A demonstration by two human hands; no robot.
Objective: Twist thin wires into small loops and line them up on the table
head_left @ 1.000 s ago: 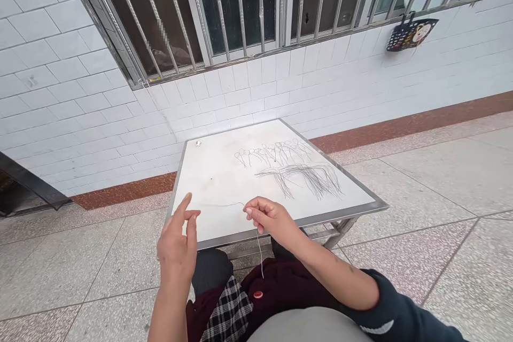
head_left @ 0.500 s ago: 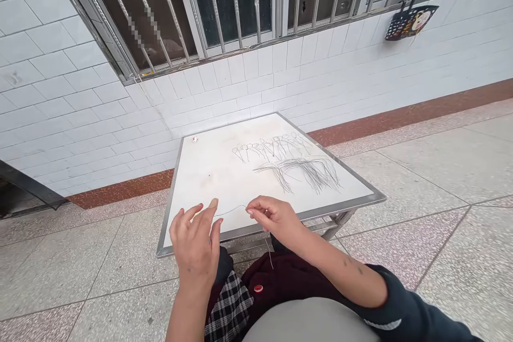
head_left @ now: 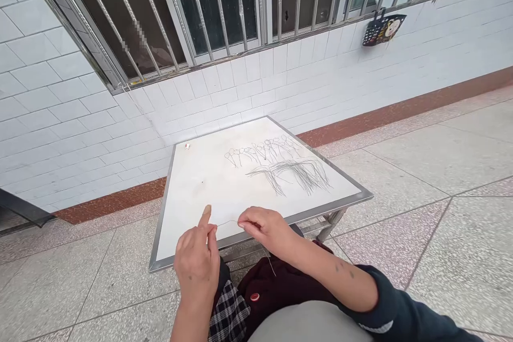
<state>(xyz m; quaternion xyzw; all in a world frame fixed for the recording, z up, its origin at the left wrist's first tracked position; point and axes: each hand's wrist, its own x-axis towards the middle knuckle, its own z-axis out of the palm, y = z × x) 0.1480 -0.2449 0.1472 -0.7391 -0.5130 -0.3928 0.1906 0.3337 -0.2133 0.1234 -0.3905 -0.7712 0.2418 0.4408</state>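
Observation:
A thin, pale wire-like strand runs in a slight arch between my two hands, over the near edge of the white table. My left hand pinches its left end by the thumb, with one finger stretched forward; that fingertip has a tan covering. My right hand closes thumb and fingers on the strand, and its loose tail hangs below toward my lap. On the table's right half lies a pile of dark thin strands. Behind it sits a row of looped strands.
A small red-and-white object lies at the table's far left corner. The table has a grey metal rim and stands by a tiled wall with a barred window. A patterned bag hangs from the bars.
My left hand's spread fingers have closed into a pinch on the strand, with one finger left pointing forward. My right hand keeps its pinch. The camera view has shifted slightly.

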